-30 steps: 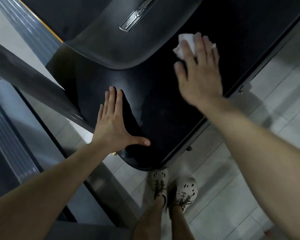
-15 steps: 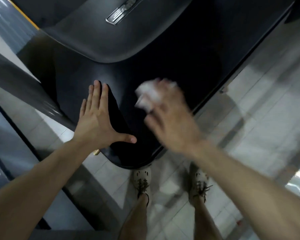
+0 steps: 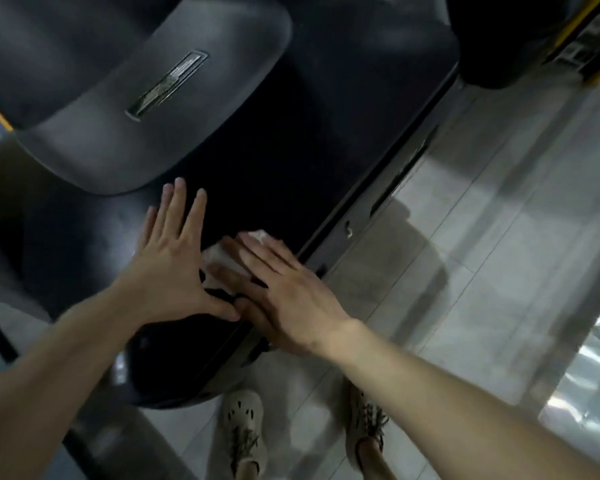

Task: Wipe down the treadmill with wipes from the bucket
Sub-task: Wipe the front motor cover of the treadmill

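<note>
Right hand (image 3: 284, 289), fingers (image 3: 257, 251) straight and together, presses crumpled white wipe (image 3: 219, 252) onto glossy black treadmill cover (image 3: 291, 161). Left hand (image 3: 170, 268) flat beside wipe, fingers spread.

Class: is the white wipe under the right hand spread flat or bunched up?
Bunched up: the wipe shows as crumpled white lumps around the straight fingers of the right hand pressing it onto the treadmill.

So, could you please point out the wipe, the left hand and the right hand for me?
wipe (image 3: 216, 256), head view, the white fold showing between the two hands.
left hand (image 3: 168, 270), head view, back of the hand.
right hand (image 3: 288, 299), head view, back of the hand.
</note>
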The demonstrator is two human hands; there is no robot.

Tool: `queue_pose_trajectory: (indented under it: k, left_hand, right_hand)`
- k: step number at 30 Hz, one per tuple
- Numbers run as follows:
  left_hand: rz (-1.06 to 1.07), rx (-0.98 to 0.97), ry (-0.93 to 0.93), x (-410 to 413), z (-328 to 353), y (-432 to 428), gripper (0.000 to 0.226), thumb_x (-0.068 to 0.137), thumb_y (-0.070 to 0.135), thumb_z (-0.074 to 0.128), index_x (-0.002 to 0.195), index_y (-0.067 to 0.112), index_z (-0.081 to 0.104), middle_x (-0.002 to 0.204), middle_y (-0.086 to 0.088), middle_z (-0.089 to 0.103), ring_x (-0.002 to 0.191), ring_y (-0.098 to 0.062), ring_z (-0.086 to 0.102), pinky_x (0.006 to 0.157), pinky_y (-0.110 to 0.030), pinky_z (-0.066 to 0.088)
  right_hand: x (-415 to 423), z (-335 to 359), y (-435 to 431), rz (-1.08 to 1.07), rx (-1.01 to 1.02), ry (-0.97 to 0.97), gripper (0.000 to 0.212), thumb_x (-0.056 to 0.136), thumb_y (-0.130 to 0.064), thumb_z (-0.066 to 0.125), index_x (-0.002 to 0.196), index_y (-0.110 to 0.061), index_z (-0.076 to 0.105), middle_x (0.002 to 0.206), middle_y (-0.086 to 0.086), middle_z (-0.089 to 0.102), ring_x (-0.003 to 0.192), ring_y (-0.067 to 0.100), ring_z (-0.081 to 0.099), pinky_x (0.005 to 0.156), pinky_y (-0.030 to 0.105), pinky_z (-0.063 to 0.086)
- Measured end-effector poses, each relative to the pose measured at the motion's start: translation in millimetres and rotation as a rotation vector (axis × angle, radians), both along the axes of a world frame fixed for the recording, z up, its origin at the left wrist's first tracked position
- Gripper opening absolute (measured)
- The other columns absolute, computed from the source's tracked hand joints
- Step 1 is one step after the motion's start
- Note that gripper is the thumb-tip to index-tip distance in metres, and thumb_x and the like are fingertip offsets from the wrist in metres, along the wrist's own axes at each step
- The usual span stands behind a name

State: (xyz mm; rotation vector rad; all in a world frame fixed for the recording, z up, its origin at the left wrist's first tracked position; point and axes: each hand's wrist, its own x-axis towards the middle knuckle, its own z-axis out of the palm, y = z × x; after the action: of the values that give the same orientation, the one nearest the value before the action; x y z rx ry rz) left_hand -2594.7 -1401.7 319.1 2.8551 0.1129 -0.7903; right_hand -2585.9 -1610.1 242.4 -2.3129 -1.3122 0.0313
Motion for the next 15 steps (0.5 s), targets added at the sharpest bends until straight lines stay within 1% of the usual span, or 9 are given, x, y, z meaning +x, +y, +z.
queue_pose_trajectory:
  k: [1, 2, 3, 5, 7, 9, 10, 13, 15]
  left_hand:
    - [-0.035, 0.021, 0.038, 15.6, 2.0, -8.2, 0.184, 0.033, 0.101, 0.071, 0.161, 0.024, -0.036, 0.164, -0.004, -0.049, 0.152, -0.016, -0.045, 0.132, -0.045, -0.013]
    - [-0.054, 0.037, 0.072, 30.4, 4.8, -17.5, 0.185, 0.033, 0.101, 0.072, 0.159, 0.024, -0.039, 0.163, -0.004, -0.051, 0.150, -0.016, -0.047, 0.132, -0.045, -0.014]
    - [-0.058, 0.050, 0.097, 44.4, 7.2, -27.9, 0.185, 0.034, 0.100, 0.074, 0.158, 0.024, -0.041, 0.163, -0.005, -0.051, 0.150, -0.017, -0.048, 0.132, -0.046, -0.015]
    - [-0.062, 0.057, 0.114, 73.4, 10.1, -51.1, 0.183, 0.036, 0.100, 0.072, 0.158, 0.022, -0.041, 0.163, -0.006, -0.050, 0.151, -0.020, -0.047, 0.132, -0.046, -0.015]
    - [-0.064, 0.053, 0.107, 101.7, 9.3, -73.2, 0.183, 0.038, 0.099, 0.073, 0.158, 0.020, -0.041, 0.163, -0.007, -0.050, 0.151, -0.021, -0.046, 0.132, -0.049, -0.015]
    - [-0.041, 0.073, 0.111, 127.0, 3.3, -88.7, 0.186, 0.038, 0.097, 0.077, 0.157, 0.017, -0.042, 0.163, -0.009, -0.050, 0.151, -0.024, -0.046, 0.131, -0.052, -0.014]
    - [-0.020, 0.092, 0.126, 136.4, -0.4, -93.9, 0.188, 0.037, 0.096, 0.078, 0.155, 0.015, -0.044, 0.162, -0.010, -0.051, 0.150, -0.026, -0.047, 0.131, -0.055, -0.014]
    - [0.013, 0.152, 0.181, 145.8, -12.8, -100.6, 0.191, 0.038, 0.092, 0.082, 0.147, 0.012, -0.052, 0.150, -0.013, -0.063, 0.142, -0.031, -0.056, 0.126, -0.061, -0.020]
    - [0.022, 0.171, 0.222, 146.3, -15.5, -101.6, 0.190, 0.041, 0.091, 0.083, 0.141, 0.011, -0.058, 0.142, -0.014, -0.069, 0.137, -0.032, -0.061, 0.123, -0.062, -0.024]
  right_hand:
    - [10.9, -3.8, -15.9, 0.062, 0.029, -0.014, 0.052, 0.114, -0.031, 0.046, 0.164, -0.021, 0.037, 0.175, 0.009, 0.023, 0.164, 0.027, 0.013, 0.132, 0.050, 0.014]
    - [35.5, -9.0, -32.3, 0.041, 0.039, -0.051, 0.051, 0.114, -0.028, 0.047, 0.163, -0.019, 0.039, 0.174, 0.011, 0.026, 0.163, 0.028, 0.016, 0.132, 0.051, 0.016]
    - [68.1, -14.6, -48.5, -0.054, 0.022, -0.070, 0.051, 0.113, -0.026, 0.045, 0.163, -0.017, 0.040, 0.173, 0.013, 0.027, 0.163, 0.031, 0.019, 0.131, 0.053, 0.018]
    - [141.4, -16.3, -82.3, -0.365, -0.024, -0.054, 0.055, 0.113, -0.033, 0.036, 0.166, -0.018, 0.034, 0.174, 0.017, 0.022, 0.162, 0.034, 0.018, 0.130, 0.057, 0.019]
    - [189.5, -7.3, -103.2, -0.656, -0.051, 0.077, 0.058, 0.114, -0.042, 0.022, 0.169, -0.025, 0.022, 0.178, 0.013, 0.009, 0.164, 0.029, 0.008, 0.132, 0.052, 0.011]
    - [186.2, -3.7, -91.9, -0.741, -0.052, 0.087, 0.059, 0.114, -0.043, 0.019, 0.170, -0.026, 0.017, 0.178, 0.012, 0.003, 0.165, 0.029, 0.002, 0.134, 0.050, 0.005]
    - [168.5, -5.2, -83.4, -0.657, -0.060, 0.019, 0.058, 0.114, -0.040, 0.021, 0.170, -0.025, 0.018, 0.178, 0.015, 0.004, 0.165, 0.032, 0.003, 0.133, 0.051, 0.004]
    - [117.5, -17.8, -88.0, -0.141, 0.036, -0.028, 0.055, 0.113, -0.026, 0.044, 0.166, -0.020, 0.033, 0.175, 0.015, 0.019, 0.164, 0.032, 0.010, 0.132, 0.054, 0.012]
    - [148.1, -22.0, -112.4, -0.012, 0.025, -0.100, 0.055, 0.111, -0.025, 0.051, 0.164, -0.018, 0.039, 0.174, 0.014, 0.025, 0.163, 0.031, 0.018, 0.131, 0.053, 0.018]
